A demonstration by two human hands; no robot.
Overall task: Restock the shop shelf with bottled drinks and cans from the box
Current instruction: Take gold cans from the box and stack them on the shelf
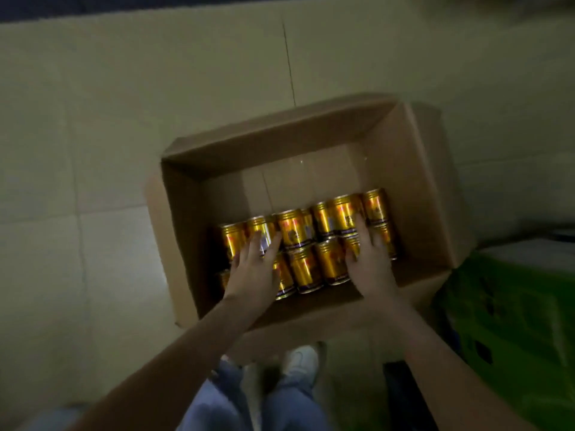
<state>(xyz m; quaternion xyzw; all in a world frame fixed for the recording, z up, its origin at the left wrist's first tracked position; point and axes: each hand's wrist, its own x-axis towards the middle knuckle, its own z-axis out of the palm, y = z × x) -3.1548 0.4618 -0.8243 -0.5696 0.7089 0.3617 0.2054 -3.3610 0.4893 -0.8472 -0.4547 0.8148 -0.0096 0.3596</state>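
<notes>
Nearest me are the person's jeans (280,405) and a white shoe (300,362). Both bare arms reach into the cardboard box (413,181). The left hand (253,272) and the right hand (371,269) lie on the gold cans (305,265), fingers straight and slightly spread. The cans fill the box's near half. The box sits on the tiled floor (93,150), with a green crate (513,321) at its right.

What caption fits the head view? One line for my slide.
Left hand and right hand reach into an open cardboard box on a tiled floor, fingers over gold drink cans in two rows.
</notes>
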